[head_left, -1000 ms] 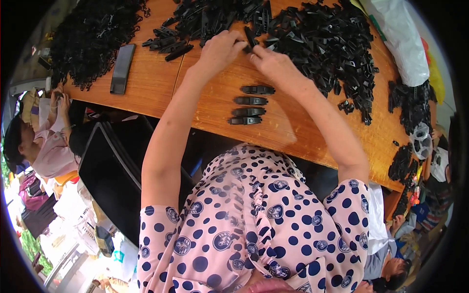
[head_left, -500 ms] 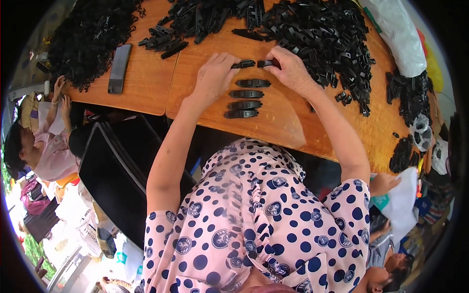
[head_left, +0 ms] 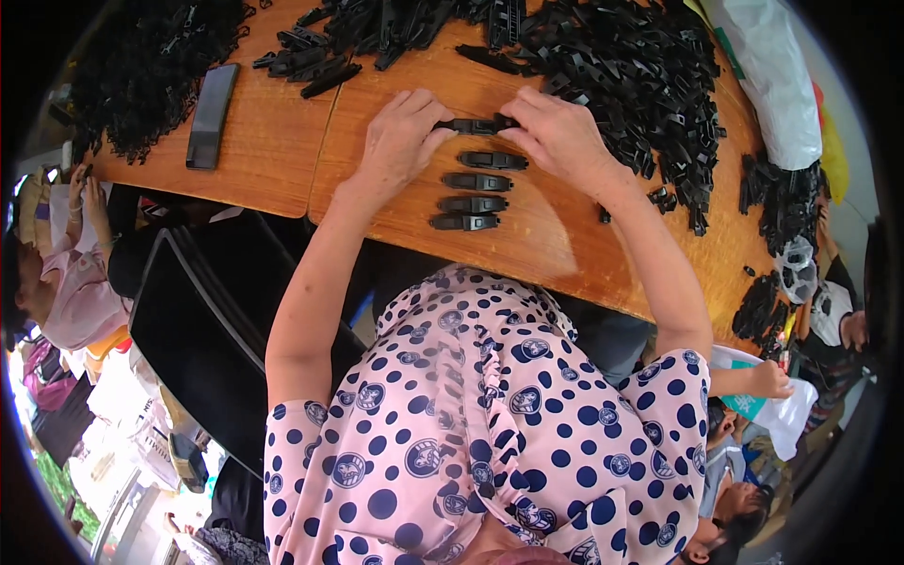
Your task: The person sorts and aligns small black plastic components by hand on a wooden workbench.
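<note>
Here, hands grip a black part; a white bag bulges.

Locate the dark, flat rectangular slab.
In the head view, the slab lies on the wooden table at the left, between the far-left black pile and the left hand.

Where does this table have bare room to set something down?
Bare wood shows between the dark slab and left hand, and right of the four lined-up black pieces, below the right hand. Black heaps crowd the far side.
</note>
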